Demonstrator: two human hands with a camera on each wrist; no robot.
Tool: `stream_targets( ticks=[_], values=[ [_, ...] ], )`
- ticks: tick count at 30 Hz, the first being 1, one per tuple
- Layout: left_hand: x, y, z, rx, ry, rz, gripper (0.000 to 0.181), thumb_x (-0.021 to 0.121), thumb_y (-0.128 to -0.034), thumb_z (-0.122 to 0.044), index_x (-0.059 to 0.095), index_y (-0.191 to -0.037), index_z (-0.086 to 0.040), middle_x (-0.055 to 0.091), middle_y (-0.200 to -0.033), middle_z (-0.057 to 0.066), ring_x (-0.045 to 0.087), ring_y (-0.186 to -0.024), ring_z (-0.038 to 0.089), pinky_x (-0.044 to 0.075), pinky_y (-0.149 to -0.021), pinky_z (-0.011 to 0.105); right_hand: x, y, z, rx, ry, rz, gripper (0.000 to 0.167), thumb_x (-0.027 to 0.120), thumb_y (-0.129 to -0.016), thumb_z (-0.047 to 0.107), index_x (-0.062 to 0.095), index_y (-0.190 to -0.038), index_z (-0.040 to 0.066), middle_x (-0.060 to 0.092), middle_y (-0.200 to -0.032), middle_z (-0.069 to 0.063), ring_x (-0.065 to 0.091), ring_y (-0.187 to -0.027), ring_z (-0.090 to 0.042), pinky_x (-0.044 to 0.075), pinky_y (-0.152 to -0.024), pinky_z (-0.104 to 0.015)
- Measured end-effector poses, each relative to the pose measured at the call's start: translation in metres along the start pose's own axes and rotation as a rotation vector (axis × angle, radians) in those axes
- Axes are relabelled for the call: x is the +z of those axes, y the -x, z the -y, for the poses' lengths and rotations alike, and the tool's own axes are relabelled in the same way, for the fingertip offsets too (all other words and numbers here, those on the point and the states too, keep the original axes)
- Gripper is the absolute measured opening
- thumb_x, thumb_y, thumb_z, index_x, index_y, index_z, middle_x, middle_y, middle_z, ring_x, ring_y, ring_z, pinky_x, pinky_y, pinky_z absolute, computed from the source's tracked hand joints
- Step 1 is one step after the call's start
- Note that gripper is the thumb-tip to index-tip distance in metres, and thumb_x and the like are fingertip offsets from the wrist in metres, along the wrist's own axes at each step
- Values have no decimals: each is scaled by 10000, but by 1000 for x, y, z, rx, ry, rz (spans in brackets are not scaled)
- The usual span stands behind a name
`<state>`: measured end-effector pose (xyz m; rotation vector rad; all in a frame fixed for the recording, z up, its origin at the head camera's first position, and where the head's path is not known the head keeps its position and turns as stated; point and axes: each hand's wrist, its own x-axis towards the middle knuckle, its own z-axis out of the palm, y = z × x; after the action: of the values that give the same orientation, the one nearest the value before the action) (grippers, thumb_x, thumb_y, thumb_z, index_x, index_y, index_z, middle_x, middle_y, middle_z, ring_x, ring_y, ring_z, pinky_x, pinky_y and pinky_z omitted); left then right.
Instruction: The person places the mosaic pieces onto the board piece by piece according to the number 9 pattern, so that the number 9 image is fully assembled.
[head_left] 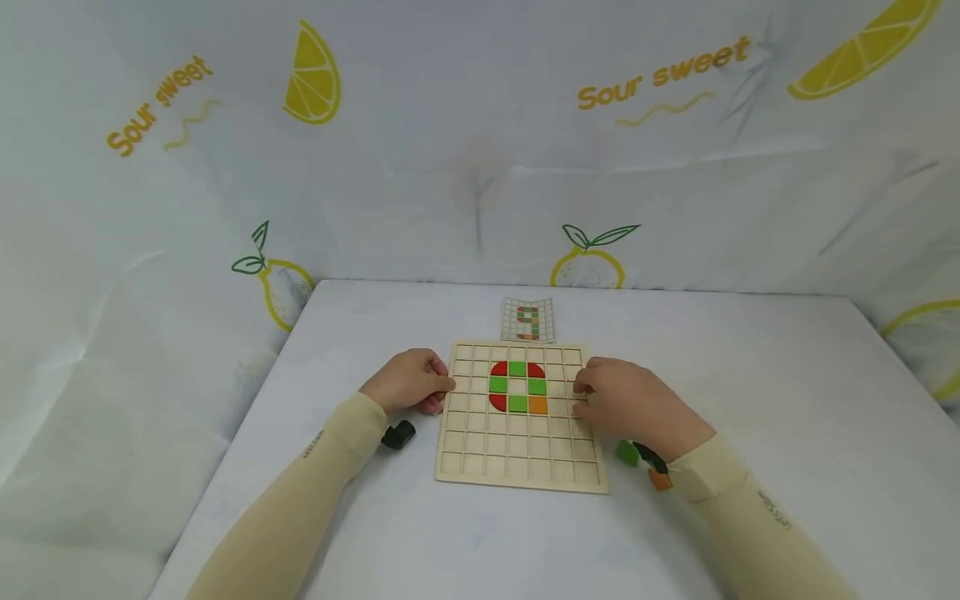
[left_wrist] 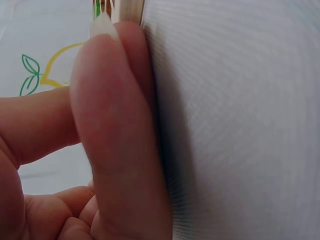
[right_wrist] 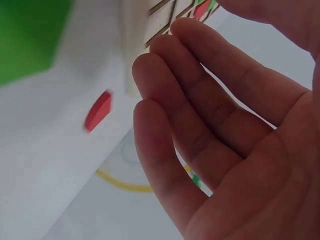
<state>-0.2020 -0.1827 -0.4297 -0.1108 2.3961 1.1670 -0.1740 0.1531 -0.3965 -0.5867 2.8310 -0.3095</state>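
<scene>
A pale wooden grid board [head_left: 517, 468] lies flat in the head view, with red quarter-round, green [head_left: 517, 404] and orange [head_left: 537, 405] pieces set in a ring around one bare cell. My left hand [head_left: 408, 381] pinches the board's left edge between thumb and finger; in the left wrist view the thumb of this hand [left_wrist: 120, 120] covers much of that grip. On the right edge rest the fingers of my right hand [head_left: 637, 406], and the right wrist view shows this hand [right_wrist: 215, 115] with its fingers side by side, loosely bent, holding nothing.
A small pattern card [head_left: 528, 320] lies just behind the board. Loose green [head_left: 627, 452] and orange [head_left: 660, 479] pieces are on the white table by my right wrist. The right wrist view also shows a loose red piece [right_wrist: 98, 111]. A lemon-print cloth hangs behind the table.
</scene>
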Motion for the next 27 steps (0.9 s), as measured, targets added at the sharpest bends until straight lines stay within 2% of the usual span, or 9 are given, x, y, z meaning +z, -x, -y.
stream_targets(
  ticks=[6,11,14,18,27],
  values=[
    [-3,0,4,-11,14,-1,216,783,-1003,-222,655,-1103,-81,743,-820,67,714,-661,138,615,-660,252,-4,26,-26,45,-23,4,241,808,-956,299,795,-1117,121,727,-1051,23,660,-915,-154,615,-909,-466],
    [-6,1,5,-13,16,-4,216,778,-1010,-232,656,-1111,-85,746,-829,69,714,-670,145,615,-667,256,1,42,-40,31,-49,-20,190,783,-958,286,797,-1070,133,666,-957,65,601,-737,-57,589,-808,-367],
    [-7,3,5,-17,15,-8,217,775,-1014,-237,657,-1115,-87,746,-834,72,709,-674,147,614,-664,252,5,46,-44,12,-44,-42,178,797,-943,287,799,-1041,138,647,-923,80,576,-717,-51,557,-756,-323],
    [-6,4,3,-19,20,-11,211,772,-1018,-233,657,-1112,-83,744,-832,72,701,-672,143,609,-656,244,8,48,-47,1,-17,-71,166,823,-921,287,800,-1012,150,651,-916,96,563,-790,-67,551,-752,-318],
    [-1,4,-2,0,30,6,210,777,-1014,-231,657,-1104,-83,736,-837,62,704,-671,142,607,-661,247,10,53,-50,26,-6,-59,152,828,-903,213,794,-1024,130,659,-932,72,566,-786,-89,549,-737,-322]
  ],
)
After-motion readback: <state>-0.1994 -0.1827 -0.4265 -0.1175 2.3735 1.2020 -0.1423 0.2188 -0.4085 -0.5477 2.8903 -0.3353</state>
